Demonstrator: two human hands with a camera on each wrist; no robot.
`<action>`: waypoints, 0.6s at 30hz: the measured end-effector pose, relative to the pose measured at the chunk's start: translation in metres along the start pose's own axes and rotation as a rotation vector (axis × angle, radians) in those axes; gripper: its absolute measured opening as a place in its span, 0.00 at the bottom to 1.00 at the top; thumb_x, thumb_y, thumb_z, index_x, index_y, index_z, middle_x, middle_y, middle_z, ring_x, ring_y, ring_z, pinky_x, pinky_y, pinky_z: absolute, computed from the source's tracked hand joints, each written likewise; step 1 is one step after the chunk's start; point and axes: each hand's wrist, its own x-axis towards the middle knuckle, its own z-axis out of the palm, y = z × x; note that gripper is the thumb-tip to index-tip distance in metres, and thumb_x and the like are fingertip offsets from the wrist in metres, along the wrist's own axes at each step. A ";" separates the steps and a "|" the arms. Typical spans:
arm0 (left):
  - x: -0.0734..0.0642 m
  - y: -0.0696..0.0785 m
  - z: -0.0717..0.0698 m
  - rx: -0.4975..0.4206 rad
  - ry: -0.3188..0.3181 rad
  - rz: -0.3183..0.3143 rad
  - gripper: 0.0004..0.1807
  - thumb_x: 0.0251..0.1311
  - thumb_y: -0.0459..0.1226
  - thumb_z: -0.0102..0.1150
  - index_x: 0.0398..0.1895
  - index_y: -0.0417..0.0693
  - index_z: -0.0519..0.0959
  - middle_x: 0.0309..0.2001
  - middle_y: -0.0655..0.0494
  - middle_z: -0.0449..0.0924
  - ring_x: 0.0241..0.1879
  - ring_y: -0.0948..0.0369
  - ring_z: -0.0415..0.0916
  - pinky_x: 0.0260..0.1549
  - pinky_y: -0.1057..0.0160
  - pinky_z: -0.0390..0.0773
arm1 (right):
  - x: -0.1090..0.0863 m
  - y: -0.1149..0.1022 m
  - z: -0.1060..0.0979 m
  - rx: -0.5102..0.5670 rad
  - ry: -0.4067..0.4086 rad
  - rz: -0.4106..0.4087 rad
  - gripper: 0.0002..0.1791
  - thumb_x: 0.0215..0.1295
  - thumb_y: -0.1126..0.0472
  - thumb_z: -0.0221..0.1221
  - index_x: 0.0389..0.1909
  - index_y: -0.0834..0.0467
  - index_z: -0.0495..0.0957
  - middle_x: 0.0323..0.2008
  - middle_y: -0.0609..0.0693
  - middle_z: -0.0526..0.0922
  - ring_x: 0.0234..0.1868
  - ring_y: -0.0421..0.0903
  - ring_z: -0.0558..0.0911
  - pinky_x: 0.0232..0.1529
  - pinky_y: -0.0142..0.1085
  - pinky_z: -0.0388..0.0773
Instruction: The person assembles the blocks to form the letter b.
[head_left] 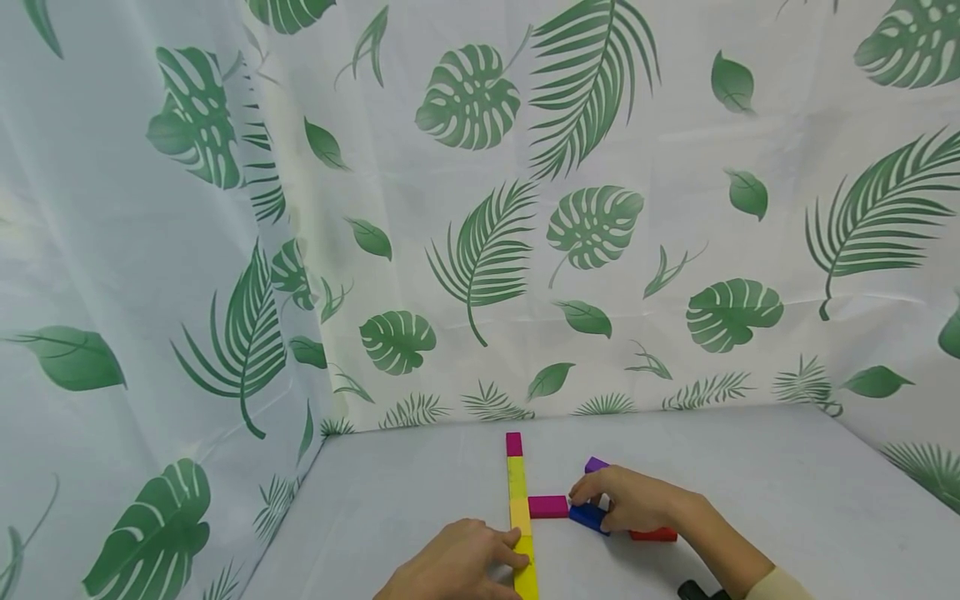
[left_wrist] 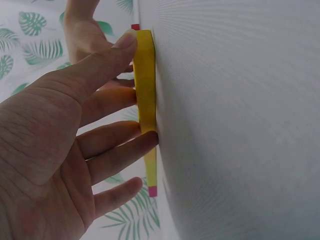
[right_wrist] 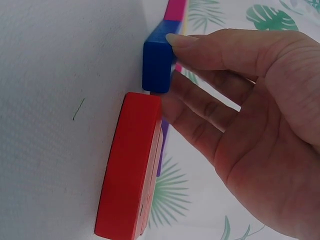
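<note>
A line of yellow blocks [head_left: 517, 479] runs away across the table, capped at its far end by a magenta block [head_left: 513, 444]. My left hand [head_left: 468, 560] touches the near part of this line from the left, thumb and loosely spread fingers [left_wrist: 112, 160] along its side. A second magenta block [head_left: 548, 507] lies crosswise against the line's right side. My right hand [head_left: 637, 498] pinches a blue block [head_left: 587, 517] between thumb and fingers, its left end right at that magenta block. Its thumb lies on the block's edge in the right wrist view.
Beyond the right hand lies a purple block [head_left: 596, 464], partly covered. A red block [right_wrist: 127, 165] sits just right of the blue one. Near the right forearm is a black object [head_left: 693, 590]. Leaf-patterned curtains [head_left: 480, 250] enclose the white table [head_left: 405, 475].
</note>
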 end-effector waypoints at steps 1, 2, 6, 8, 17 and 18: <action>0.000 0.000 0.000 -0.007 0.000 -0.003 0.20 0.57 0.55 0.74 0.54 0.73 0.87 0.61 0.75 0.82 0.45 0.77 0.78 0.41 0.74 0.77 | 0.000 0.000 0.000 -0.001 0.000 0.001 0.22 0.60 0.69 0.71 0.54 0.50 0.87 0.56 0.44 0.85 0.51 0.43 0.81 0.52 0.44 0.86; 0.000 0.000 0.000 -0.011 0.000 -0.003 0.20 0.57 0.55 0.75 0.54 0.74 0.87 0.61 0.75 0.82 0.46 0.77 0.78 0.41 0.74 0.77 | -0.001 0.000 0.000 -0.001 0.001 -0.001 0.22 0.60 0.69 0.71 0.54 0.50 0.87 0.56 0.44 0.85 0.51 0.43 0.81 0.51 0.44 0.86; 0.000 0.000 0.000 -0.009 -0.002 -0.004 0.20 0.57 0.56 0.74 0.54 0.74 0.87 0.61 0.75 0.82 0.47 0.76 0.78 0.43 0.74 0.78 | -0.001 -0.001 0.000 -0.001 0.003 -0.004 0.22 0.60 0.69 0.71 0.55 0.50 0.87 0.56 0.44 0.85 0.51 0.43 0.81 0.51 0.44 0.86; 0.001 0.000 0.000 -0.005 0.000 -0.004 0.20 0.57 0.56 0.74 0.54 0.74 0.87 0.61 0.74 0.82 0.46 0.76 0.78 0.43 0.74 0.78 | -0.001 0.000 0.000 0.001 0.003 -0.003 0.22 0.60 0.69 0.71 0.55 0.51 0.87 0.56 0.44 0.85 0.51 0.43 0.81 0.51 0.44 0.86; 0.002 0.000 0.003 0.027 0.011 0.002 0.21 0.57 0.56 0.74 0.54 0.73 0.87 0.60 0.74 0.83 0.47 0.76 0.79 0.48 0.72 0.80 | 0.000 0.002 0.002 -0.007 0.008 -0.004 0.23 0.60 0.70 0.70 0.55 0.50 0.87 0.57 0.43 0.85 0.52 0.43 0.81 0.52 0.44 0.86; 0.002 0.000 0.002 0.025 0.010 -0.001 0.21 0.57 0.56 0.74 0.54 0.73 0.87 0.60 0.74 0.82 0.47 0.76 0.79 0.48 0.72 0.80 | 0.000 0.002 0.002 -0.008 0.009 -0.004 0.23 0.60 0.70 0.70 0.55 0.50 0.87 0.57 0.43 0.85 0.52 0.43 0.81 0.52 0.44 0.86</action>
